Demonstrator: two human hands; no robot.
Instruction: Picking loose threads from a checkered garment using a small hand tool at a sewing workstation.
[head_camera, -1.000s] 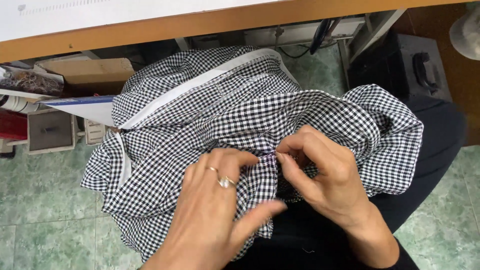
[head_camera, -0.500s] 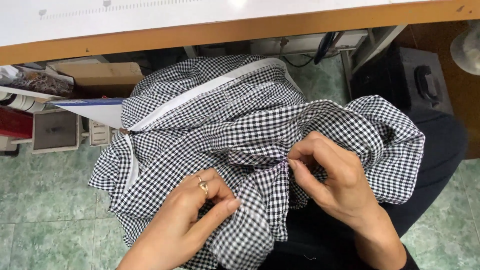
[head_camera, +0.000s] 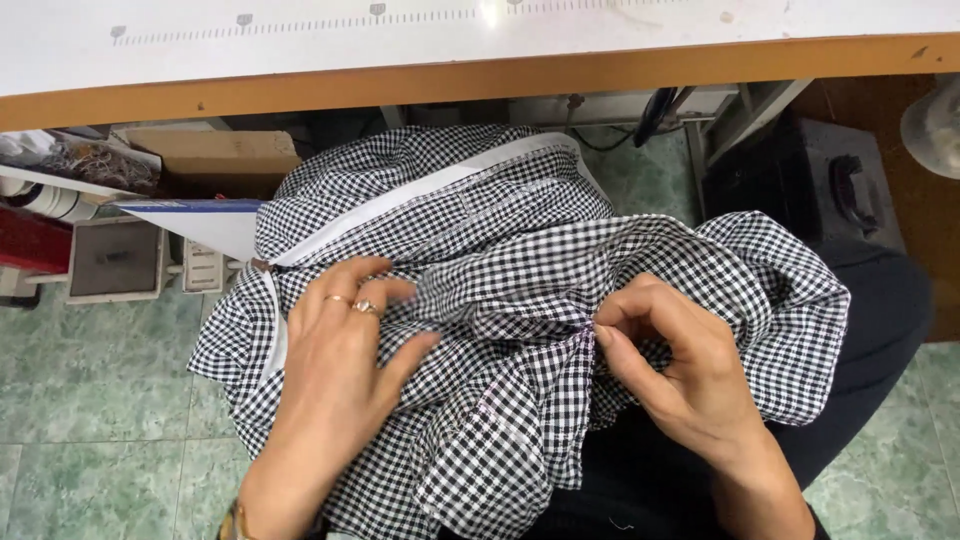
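A green marbled tile floor (head_camera: 90, 400) lies under a work table with a white top and a wooden front edge (head_camera: 480, 78), seen from above by someone seated at it.

The right hand (head_camera: 690, 375) is curled, thumb and fingertips pressed together on a small fold of a black-and-white gingham garment (head_camera: 520, 290) near its middle. The left hand (head_camera: 345, 370) lies flat and spread on the cloth to the left, fingers extended, two rings on one finger, holding the fabric down against the lap. The garment is heaped over the person's knees, just below the table edge, with a white band (head_camera: 420, 195) of facing running diagonally across its upper part.

The cloth looks light, thin and limp: it bunches into soft folds and drapes off the lap on both sides. It would likely slide and shift easily, so a pinch at a seam or the firmer white band, with the other palm pressing flat, seems the surest hold. Nothing about it looks fragile.

Farther out, a brown cardboard box (head_camera: 210, 155) sits under the table at upper left, with a white and blue triangular sheet (head_camera: 200, 220) jutting just below it. A red container (head_camera: 30, 240) is at the far left edge, and a grey square box (head_camera: 115, 260) stands on the floor beside it. A dark machine housing (head_camera: 830, 185) stands at the right.
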